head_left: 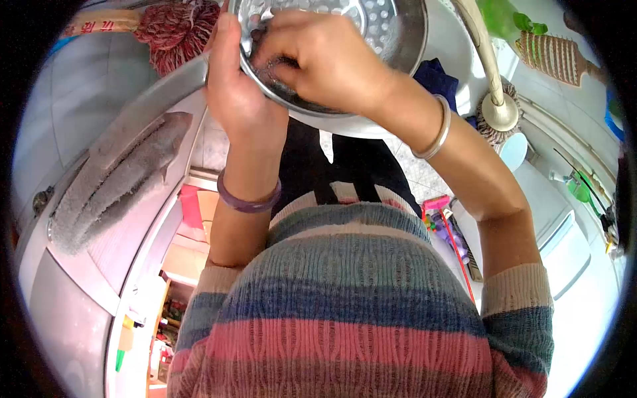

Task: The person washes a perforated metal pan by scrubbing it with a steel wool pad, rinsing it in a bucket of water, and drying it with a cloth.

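A round metal bowl [413,41] with a dimpled or perforated surface inside is at the top centre. My left hand [237,86] holds the bowl's left rim, thumb up along the outside. Over the near left part of the bowl, my right hand [318,60] has its fingers curled down against the inner wall. Something dark shows beneath those fingers, too hidden to make out. A pale basin edge [361,127] lies under the bowl.
A red and white mop head [176,36] hangs at the upper left. Grey fuzzy cloth [113,186] drapes over a rail at the left. At the right are a pale curved pipe [488,53], a brush-like comb [554,58] and a dark blue cloth [436,83].
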Action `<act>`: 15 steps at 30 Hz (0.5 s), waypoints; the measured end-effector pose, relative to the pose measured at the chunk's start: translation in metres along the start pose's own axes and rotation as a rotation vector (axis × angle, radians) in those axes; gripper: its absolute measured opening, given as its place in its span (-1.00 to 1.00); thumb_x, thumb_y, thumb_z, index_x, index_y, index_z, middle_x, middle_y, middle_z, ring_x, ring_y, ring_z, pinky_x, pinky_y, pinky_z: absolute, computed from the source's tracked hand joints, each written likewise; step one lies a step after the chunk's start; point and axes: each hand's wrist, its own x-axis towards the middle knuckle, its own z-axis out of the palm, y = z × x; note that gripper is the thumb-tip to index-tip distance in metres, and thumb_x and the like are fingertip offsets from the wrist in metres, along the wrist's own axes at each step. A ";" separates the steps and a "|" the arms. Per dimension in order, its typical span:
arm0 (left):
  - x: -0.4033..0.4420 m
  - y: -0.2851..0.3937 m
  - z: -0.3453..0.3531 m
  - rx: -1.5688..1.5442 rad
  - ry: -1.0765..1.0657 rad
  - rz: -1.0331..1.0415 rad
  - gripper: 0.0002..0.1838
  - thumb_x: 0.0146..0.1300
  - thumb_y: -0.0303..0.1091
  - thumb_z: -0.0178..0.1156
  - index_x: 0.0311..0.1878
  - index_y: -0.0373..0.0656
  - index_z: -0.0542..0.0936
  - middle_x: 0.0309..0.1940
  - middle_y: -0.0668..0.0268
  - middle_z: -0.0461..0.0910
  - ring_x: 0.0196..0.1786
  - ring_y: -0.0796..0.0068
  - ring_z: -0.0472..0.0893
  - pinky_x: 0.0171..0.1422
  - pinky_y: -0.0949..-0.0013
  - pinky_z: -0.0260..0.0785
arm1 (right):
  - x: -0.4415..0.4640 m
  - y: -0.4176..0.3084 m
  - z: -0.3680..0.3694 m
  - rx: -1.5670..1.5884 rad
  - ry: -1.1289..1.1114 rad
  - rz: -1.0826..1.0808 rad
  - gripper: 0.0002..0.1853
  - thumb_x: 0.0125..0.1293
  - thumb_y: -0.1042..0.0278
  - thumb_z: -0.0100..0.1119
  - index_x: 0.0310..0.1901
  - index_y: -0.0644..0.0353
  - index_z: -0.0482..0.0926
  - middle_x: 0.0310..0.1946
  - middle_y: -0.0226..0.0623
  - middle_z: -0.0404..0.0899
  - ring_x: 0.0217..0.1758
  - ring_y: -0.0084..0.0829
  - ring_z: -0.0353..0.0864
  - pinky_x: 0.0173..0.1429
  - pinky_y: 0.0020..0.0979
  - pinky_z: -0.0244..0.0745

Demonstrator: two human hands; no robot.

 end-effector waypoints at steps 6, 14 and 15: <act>0.000 0.007 -0.004 -0.007 -0.010 -0.036 -0.54 0.43 -0.09 -0.18 0.04 -0.31 0.49 -0.08 0.13 0.59 -0.04 0.29 0.59 0.11 0.23 0.40 | -0.024 -0.004 -0.014 0.084 -0.155 0.018 -0.87 0.01 0.50 0.26 -0.34 0.20 0.66 -0.34 -0.26 0.54 -0.26 -0.23 0.60 -0.14 -0.33 0.53; -0.001 0.007 0.004 -0.004 -0.045 0.059 -0.53 0.45 -0.09 -0.21 0.04 -0.32 0.49 -0.08 0.14 0.60 -0.06 0.33 0.60 0.10 0.30 0.41 | -0.015 -0.021 -0.019 0.193 0.126 0.118 -0.81 0.08 0.35 0.25 -0.25 0.16 0.55 -0.31 -0.16 0.54 -0.20 -0.13 0.56 -0.09 -0.24 0.47; -0.001 0.006 0.004 -0.024 -0.043 0.049 -0.53 0.45 -0.09 -0.21 0.05 -0.32 0.48 -0.08 0.14 0.60 -0.06 0.33 0.60 0.10 0.30 0.41 | -0.016 -0.020 -0.015 0.203 0.091 0.116 -0.80 0.07 0.34 0.25 -0.24 0.14 0.56 -0.26 -0.18 0.50 -0.12 -0.13 0.52 -0.03 -0.23 0.45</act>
